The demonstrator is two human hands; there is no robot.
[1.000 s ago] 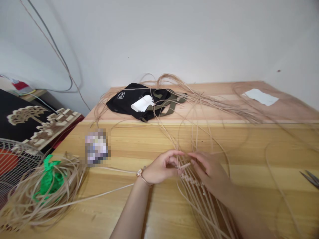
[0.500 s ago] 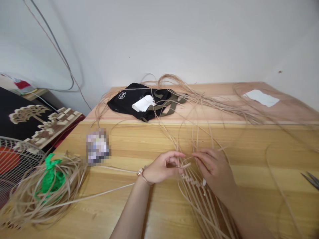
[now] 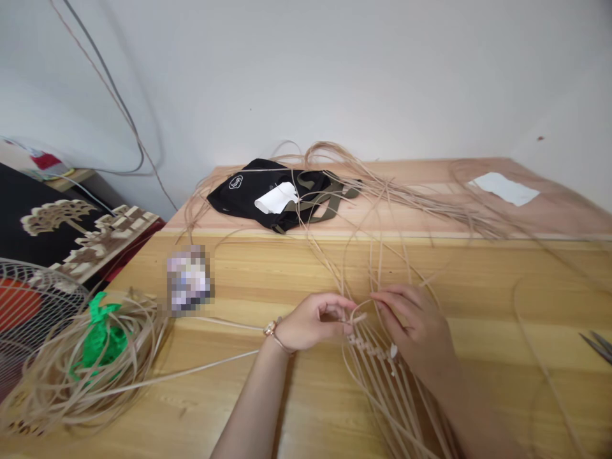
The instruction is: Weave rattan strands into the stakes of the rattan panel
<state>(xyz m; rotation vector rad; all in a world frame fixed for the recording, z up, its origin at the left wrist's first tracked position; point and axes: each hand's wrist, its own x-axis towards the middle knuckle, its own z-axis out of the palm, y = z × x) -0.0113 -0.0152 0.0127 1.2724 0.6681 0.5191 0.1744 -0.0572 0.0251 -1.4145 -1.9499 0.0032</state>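
Note:
Long tan strips run side by side across the wooden table, crossed by a woven band (image 3: 368, 345) between my hands. My left hand (image 3: 318, 322), with a watch at the wrist, pinches strips at the band's left end, thumb and forefinger closed. My right hand (image 3: 414, 325) is closed on a thin strip (image 3: 362, 306) that arches over to my left fingertips. A small white piece (image 3: 393, 350) sits at the band's right end, beside my right hand. The near ends of the strips pass out of view at the bottom.
A coil of strips (image 3: 52, 382) with a green tie (image 3: 102, 341) lies at the left, near a wire fan guard (image 3: 38, 299). Behind are a black bag (image 3: 248, 194), loose strips and white paper (image 3: 507, 188). Scissors (image 3: 597, 347) lie at the right edge. A blurred packet (image 3: 189, 280) lies left.
The view has shifted slightly. The thin strip between my hands now arches a little higher, and my right hand has moved slightly; both hands keep their holds.

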